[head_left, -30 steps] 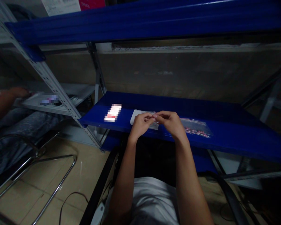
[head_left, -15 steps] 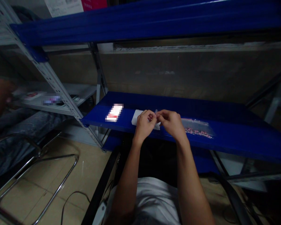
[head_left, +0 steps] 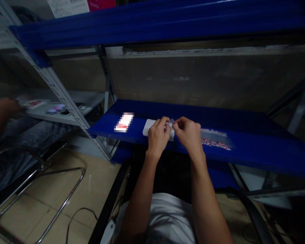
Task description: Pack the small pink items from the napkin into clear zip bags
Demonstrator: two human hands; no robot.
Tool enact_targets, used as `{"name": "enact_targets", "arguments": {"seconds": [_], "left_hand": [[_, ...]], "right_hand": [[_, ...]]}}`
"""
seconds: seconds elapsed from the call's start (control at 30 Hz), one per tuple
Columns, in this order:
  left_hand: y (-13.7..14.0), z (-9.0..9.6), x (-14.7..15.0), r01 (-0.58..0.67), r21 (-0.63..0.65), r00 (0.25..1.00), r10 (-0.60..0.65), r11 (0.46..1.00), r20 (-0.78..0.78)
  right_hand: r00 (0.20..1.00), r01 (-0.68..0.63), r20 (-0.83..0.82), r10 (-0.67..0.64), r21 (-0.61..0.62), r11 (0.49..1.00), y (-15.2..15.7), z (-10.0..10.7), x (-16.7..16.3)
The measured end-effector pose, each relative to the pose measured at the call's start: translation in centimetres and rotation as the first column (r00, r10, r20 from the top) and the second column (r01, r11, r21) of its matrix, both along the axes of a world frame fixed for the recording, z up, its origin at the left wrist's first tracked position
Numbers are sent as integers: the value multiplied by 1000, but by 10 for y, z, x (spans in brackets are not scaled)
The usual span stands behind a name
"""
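Left hand and right hand, touching a second ago, now slightly apart by flat white rectangular packet, apparently both pinching small crinkled clear-plastic piece, so it's exposed.

Left hand and right hand side by side, fingertips nearly meeting.
From here I see both bare forearms reach out ahead of the body, the left forearm and the right forearm slanting inward. Backs of the hands face up, fingers curled, each thumb bent in toward its forefinger in a pinch, a narrow gap between the two hands.
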State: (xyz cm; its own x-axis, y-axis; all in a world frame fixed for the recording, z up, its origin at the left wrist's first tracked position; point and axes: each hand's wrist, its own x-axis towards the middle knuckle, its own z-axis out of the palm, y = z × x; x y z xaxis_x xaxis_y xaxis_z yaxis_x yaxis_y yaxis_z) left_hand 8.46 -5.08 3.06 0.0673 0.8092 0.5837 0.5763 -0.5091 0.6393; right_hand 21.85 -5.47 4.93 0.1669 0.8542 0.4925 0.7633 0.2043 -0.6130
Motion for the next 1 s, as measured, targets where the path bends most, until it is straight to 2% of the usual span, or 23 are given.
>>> {"name": "enact_targets", "arguments": {"seconds": [0.1, 0.17, 0.27, 0.37, 0.53, 0.63, 0.7, 0.73, 0.8, 0.87, 0.93, 1.0], "left_hand": [[1, -2, 1, 61, 28, 998, -61, 998, -8], [2, -3, 1, 42, 41, 999, -42, 998, -11], [5, -6, -1, 14, 35, 1000, -14, 999, 0], [9, -9, -1, 54, 5, 997, -54, 999, 60], [17, -15, -1, 194, -68, 952, -171, 979, 255], [21, -21, -5, 207, -92, 922, -163, 974, 351], [23, -24, -9, 224, -93, 900, -169, 970, 401], [25, -24, -10, 243, -94, 885, -182, 965, 428], [27, -25, -13, 297, -89, 846, -219, 951, 487], [29, -25, -15, 355, -80, 800, -259, 931, 541], [30, -24, -16, 389, -82, 773, -277, 917, 571], [29, -24, -16, 393, -109, 775, -265, 913, 574]], "right_hand": [[1000, -26, -15, 26, 1, 1000, 0, 0, -6], [1000, -25, -14, 25, -5, 1000, 1, -1, -7], [1000, 30, 6, -30, -24, 999, 1, -5, -7], [997, 81, 1, -81, -23, 996, 3, -8, -9], [987, -49, -151, 51, 19, 999, 8, -12, -6], [905, -252, -354, 234, -6, 968, 15, -17, 3], [838, -314, -472, 274, -6, 950, 21, -23, 9], [834, -279, -495, 243, 0, 960, 24, -27, 12], [859, -119, -500, 107, 7, 993, 31, -35, 16], [841, -27, -541, 9, -26, 999, 37, -43, 19], [752, -123, -659, 26, -101, 987, 39, -48, 20], [620, -317, -779, 96, -137, 939, 38, -50, 21]]}}
